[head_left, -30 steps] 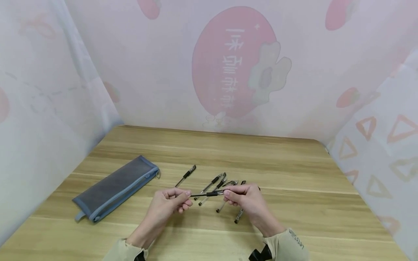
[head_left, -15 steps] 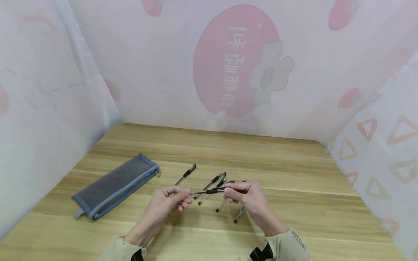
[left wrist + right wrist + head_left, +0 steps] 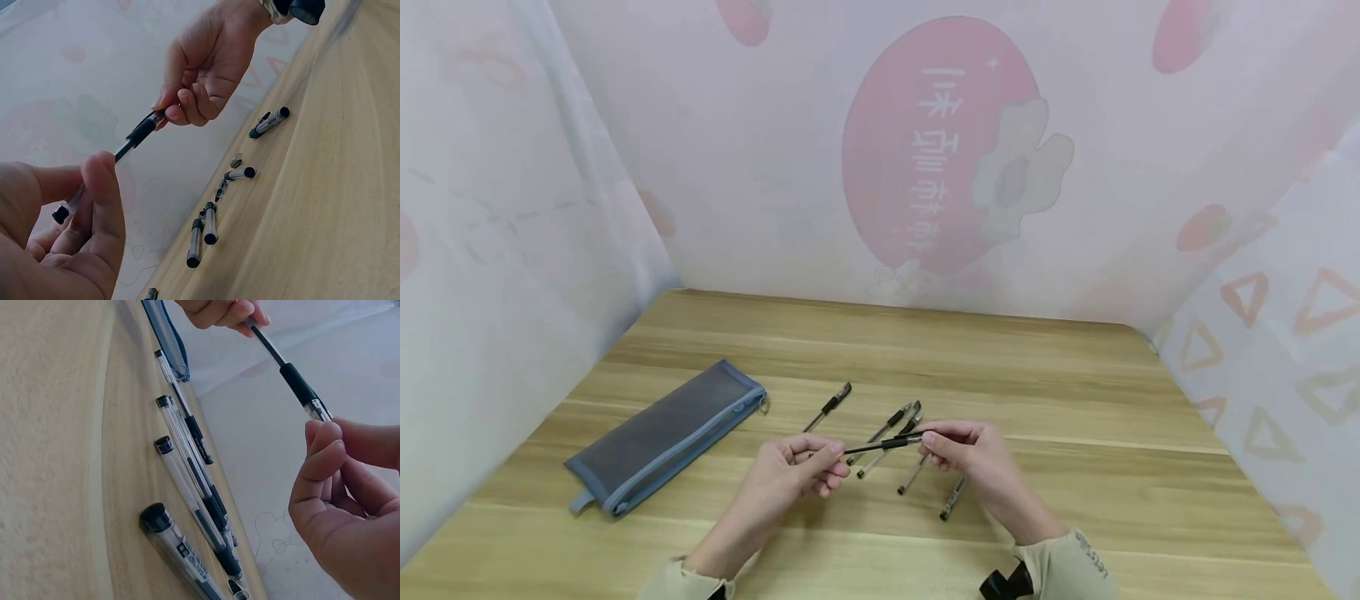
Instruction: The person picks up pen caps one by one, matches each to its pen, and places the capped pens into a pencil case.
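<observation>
Both hands hold one gel pen point(image 3: 891, 444) above the table, lying roughly crosswise. My left hand point(image 3: 790, 471) pinches its clear barrel between thumb and fingers. Past those fingers the black end plug point(image 3: 60, 214) sticks out in the left wrist view. At the other end my right hand point(image 3: 977, 462) pinches the pen by its cap end, just beyond the black rubber grip point(image 3: 299, 384); the fingers cover most of that end. Beneath and behind the hands lie several similar pens, among them one at the left point(image 3: 828, 406) and one at the right point(image 3: 952, 498).
A blue-grey mesh pencil case point(image 3: 662, 429) with a zipper lies on the left of the wooden table point(image 3: 1112, 400). Pale printed curtains point(image 3: 760, 167) enclose the table at the back and sides.
Both hands keep their pinch on the pen and have shifted slightly to the right. The pen now slants up a little more toward the right hand. The loose pens and the case lie as before.
</observation>
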Demonstrator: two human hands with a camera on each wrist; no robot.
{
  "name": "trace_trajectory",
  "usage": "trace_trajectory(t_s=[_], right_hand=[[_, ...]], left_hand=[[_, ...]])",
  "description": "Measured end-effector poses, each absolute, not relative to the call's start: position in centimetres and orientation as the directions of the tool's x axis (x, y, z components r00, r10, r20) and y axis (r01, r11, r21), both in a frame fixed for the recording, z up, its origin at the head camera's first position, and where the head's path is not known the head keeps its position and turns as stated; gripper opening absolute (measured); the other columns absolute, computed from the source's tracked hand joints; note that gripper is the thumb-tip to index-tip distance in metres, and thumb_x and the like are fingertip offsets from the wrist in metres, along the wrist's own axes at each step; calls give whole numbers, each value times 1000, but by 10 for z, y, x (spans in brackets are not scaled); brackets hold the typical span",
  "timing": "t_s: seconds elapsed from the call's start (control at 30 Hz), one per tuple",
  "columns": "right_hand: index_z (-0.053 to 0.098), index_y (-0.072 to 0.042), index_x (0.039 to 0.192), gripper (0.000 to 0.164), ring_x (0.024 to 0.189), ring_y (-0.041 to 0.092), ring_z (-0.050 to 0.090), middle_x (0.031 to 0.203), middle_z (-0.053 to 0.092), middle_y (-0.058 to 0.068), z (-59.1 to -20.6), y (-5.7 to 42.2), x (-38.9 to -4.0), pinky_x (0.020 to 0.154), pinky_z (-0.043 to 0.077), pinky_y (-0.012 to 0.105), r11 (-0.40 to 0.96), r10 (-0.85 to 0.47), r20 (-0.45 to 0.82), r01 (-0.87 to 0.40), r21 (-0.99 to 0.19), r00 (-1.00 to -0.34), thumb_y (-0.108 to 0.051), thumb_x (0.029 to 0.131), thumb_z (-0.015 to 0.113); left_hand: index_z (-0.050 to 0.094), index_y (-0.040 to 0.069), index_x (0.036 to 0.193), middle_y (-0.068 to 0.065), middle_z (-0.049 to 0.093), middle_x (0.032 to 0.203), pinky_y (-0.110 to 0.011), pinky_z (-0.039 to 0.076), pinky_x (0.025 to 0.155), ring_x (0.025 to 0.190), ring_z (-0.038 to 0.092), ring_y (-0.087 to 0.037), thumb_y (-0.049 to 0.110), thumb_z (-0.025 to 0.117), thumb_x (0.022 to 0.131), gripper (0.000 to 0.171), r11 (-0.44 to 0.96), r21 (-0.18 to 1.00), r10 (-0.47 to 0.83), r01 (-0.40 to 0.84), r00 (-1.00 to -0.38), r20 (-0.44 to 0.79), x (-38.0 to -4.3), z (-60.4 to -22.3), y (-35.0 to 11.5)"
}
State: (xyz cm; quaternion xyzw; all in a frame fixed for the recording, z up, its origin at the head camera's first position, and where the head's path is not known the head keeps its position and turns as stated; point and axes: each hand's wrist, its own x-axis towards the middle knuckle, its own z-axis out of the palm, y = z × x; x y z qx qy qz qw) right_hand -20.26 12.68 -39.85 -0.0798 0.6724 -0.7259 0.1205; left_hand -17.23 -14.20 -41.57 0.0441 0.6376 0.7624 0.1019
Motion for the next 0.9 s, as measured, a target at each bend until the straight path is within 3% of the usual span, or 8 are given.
trace_trajectory(t_s=[0.3,0.6,0.9], right_hand=[[65,14,112,31,72,14,61,90,71,14,-399,136,-202,67,53,24,-96,-279,-80,111,-989,-957,-7,89,72],[65,13,111,28,70,14,60,89,71,14,-399,141,-204,62,49,21,-129,-265,-83,121,-984,-961,-4,90,71],[61,12,119,31,81,19,62,99,67,22,-394,148,-240,73,53,25,-86,-452,-110,166,-982,-885,-2,91,66]], left_hand=[[62,-13,113,-23,68,95,-30,58,69,77,66,-22,18,69,94,37,-161,984,235,-71,-971,-32,-170,-422,-137],[64,-11,117,-33,65,102,-35,59,69,79,67,-27,19,68,95,38,-142,985,223,94,-967,125,-169,-421,-136],[68,-5,117,-22,70,95,-39,59,64,77,68,-32,10,65,96,26,-71,939,286,336,-895,342,-170,-415,-143]])
